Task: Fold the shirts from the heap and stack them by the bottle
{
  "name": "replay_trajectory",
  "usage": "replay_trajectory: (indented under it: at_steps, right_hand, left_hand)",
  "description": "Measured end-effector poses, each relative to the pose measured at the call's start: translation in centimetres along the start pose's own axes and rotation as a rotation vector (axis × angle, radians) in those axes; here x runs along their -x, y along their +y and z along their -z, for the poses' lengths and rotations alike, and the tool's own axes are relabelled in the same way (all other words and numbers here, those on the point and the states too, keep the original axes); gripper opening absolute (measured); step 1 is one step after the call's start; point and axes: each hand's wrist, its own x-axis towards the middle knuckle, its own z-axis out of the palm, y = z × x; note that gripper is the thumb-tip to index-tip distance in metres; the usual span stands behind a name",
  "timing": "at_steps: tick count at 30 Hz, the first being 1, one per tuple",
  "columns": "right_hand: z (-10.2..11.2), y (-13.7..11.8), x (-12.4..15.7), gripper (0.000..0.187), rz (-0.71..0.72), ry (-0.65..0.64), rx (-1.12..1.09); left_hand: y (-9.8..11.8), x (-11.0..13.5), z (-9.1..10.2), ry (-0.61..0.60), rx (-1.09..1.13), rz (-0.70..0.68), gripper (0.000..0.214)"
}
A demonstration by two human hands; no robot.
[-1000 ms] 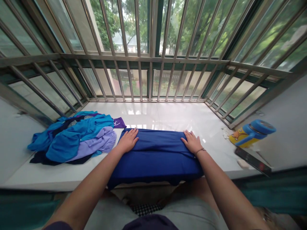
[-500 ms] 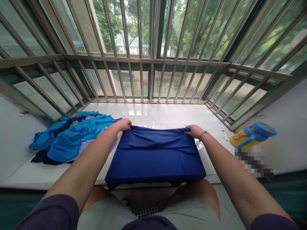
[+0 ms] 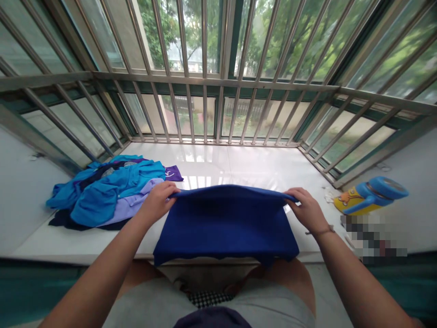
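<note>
A dark blue cloth, perhaps a garment, lies on the white ledge in front of me, its near edge hanging a little over the front. My left hand pinches its far left corner between thumb and fingers. At the far right corner, my right hand grips the same edge. Between both hands the far edge is raised and bows upward, with shadow under it. Whether the cloth is a shirt or another piece, I cannot tell.
A heap of bright blue, lilac and dark clothes lies to the left. On the right stands a yellow and blue bottle, leaning in view, near a blurred patch. Metal window bars close off the back of the white ledge.
Both hands have lifted the far edge of the blue cloth off the ledge and drawn it slightly toward me. The hands are now a bit farther apart.
</note>
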Motion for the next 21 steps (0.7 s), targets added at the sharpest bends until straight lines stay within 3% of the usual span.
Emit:
replay_trajectory:
  at_steps: [4,8,12,15,18,21]
  right_hand:
    - [-0.8,-0.6,7.8,0.022,-0.004,-0.106,-0.032]
    - [-1.9,-1.0,12.6,0.039,-0.003,-0.296,-0.005]
    - [-1.1,-1.1,12.8,0.054,-0.039,-0.387,0.039]
    - [-0.7,-1.7,10.9,0.051,-0.073,-0.308,0.115]
    - [-2.3,-3.7,8.5,0.049,-0.098,-0.208,0.189]
    - [-5.5,-5.8,6.9,0.06,-0.09,-0.284,0.209]
  left_hand:
    - [1.8,8.9,-2.0,-0.14,-0.011,0.022,0.024]
    - [2.9,12.8,-2.7,-0.282,-0.012,0.127,0.027]
    - [3.9,11.7,-1.2,-0.364,-0.026,0.167,0.027]
    - [4.5,9.2,-0.8,-0.34,-0.046,0.168,0.034]
    - [4.9,6.3,-2.6,-0.251,-0.064,0.155,0.041]
    - [5.3,4.1,-6.1,-0.25,-0.088,0.128,0.049]
